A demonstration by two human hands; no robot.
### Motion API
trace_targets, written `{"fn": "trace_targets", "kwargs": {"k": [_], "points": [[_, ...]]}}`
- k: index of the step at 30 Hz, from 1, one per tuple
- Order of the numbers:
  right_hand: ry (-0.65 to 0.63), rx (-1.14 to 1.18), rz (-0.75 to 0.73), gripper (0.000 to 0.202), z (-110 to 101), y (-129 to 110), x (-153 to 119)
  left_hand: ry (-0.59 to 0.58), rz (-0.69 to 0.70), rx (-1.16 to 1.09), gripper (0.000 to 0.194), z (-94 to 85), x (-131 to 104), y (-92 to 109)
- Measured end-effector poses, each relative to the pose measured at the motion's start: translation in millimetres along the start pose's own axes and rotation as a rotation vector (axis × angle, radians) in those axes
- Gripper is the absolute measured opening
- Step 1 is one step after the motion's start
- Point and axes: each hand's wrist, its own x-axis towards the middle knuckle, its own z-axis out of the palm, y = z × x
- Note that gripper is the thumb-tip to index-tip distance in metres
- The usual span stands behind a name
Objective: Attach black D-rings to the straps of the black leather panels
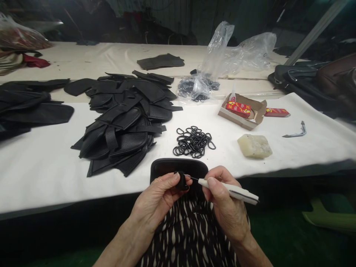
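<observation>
My left hand (164, 191) is closed at the edge of the table, pinching a folded black strap (181, 181) between thumb and fingers. The strap is on a black leather piece (164, 165) with a rounded top, which lies against the table's front edge, its lower part hidden by my hands. My right hand (222, 196) grips a white-handled tool (236, 193) whose thin dark tip points left at the strap. Whether the tip touches the strap is hard to tell. Just beyond lies a pile of black D-rings (194, 142).
Stacked black leather pieces (119, 129) lie to the left. On the right are a cardboard box (254, 124) with red packets, a yellowish block (254, 145) and a bent metal tool (296, 132). Clear plastic bags (217, 52) sit farther back. A green stool (328, 215) stands below.
</observation>
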Motion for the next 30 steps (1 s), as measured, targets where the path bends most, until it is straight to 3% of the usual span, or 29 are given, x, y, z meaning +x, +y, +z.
{"fn": "trace_targets", "kwargs": {"k": [5, 9, 17, 24, 30], "points": [[-0.056, -0.117, -0.023, 0.020, -4, -3, -2, 0.015, 0.012, -0.004, 0.010, -0.1, 2, -2], [-0.227, -0.291, -0.108, 0.004, -11, -11, -6, 0.094, 0.017, -0.024, 0.012, 5.7, 1, -3], [-0.465, -0.557, -0.340, 0.013, -15, -25, 0, 0.099, 0.052, -0.043, 0.013, 10.4, -1, -6], [-0.469, -0.561, -0.373, 0.014, -25, -32, -12, 0.162, 0.037, -0.100, 0.015, 10.0, 0, -6], [-0.331, -0.362, -0.329, 0.017, -28, -36, -21, 0.131, 0.051, -0.112, 0.014, 9.2, 1, -7]]}}
